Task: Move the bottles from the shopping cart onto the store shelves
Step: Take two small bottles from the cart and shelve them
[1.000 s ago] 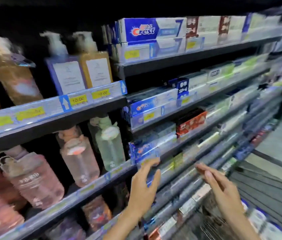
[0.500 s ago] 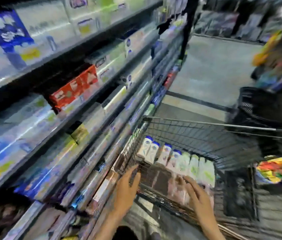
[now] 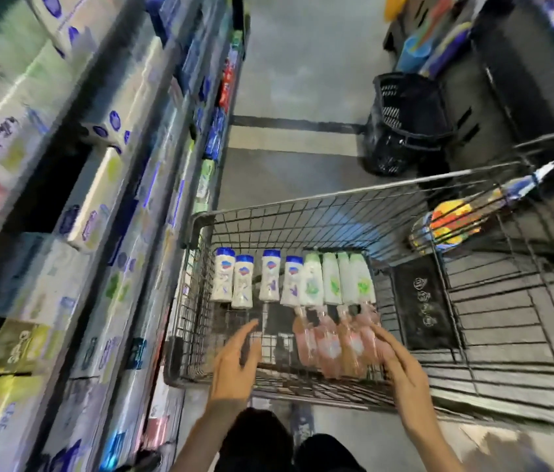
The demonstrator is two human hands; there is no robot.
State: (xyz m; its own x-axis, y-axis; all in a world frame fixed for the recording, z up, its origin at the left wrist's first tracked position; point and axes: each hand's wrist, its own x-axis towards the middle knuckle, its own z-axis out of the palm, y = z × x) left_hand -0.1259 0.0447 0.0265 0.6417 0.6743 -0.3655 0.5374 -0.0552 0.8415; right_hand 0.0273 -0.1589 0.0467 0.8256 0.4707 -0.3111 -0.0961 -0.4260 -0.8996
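Risk, as judged: the pink bottles [image 3: 337, 338] lie flat and packed side by side in the shopping cart [image 3: 289, 206], touching one another, so a pull on one could drag or roll its neighbour; the clear plastic looks smooth and could slip from a loose hold. Second risk: the cart's wire wall rises between the reaching hands and the bottles, and knuckles or a bottle neck could catch on it during a lift. Third: the view is blurred, so aim may be poor. Contents: a row of white bottles with blue caps [image 3: 255, 279] at 11 o'clock in the cart, white bottles with green caps [image 3: 337, 279] at 12 to 1 o'clock, the pink ones below them toward 5 o'clock; a dark mat [image 3: 422, 301] lies at 3 o'clock. Store shelves [image 3: 105, 199] stand along the cart's 9 o'clock side, stocked with boxes. Left hand [image 3: 234, 366]: empty, fingers spread loosely, hanging over bare wire floor, the pink bottles near it at 3 o'clock, not touching. Right hand [image 3: 401, 373]: empty, fingers extended and fairly wide, its fingertips [image 3: 376, 330] at or just beside the right edge of the outermost pink bottle; actual contact cannot be told. Nothing is gripped yet
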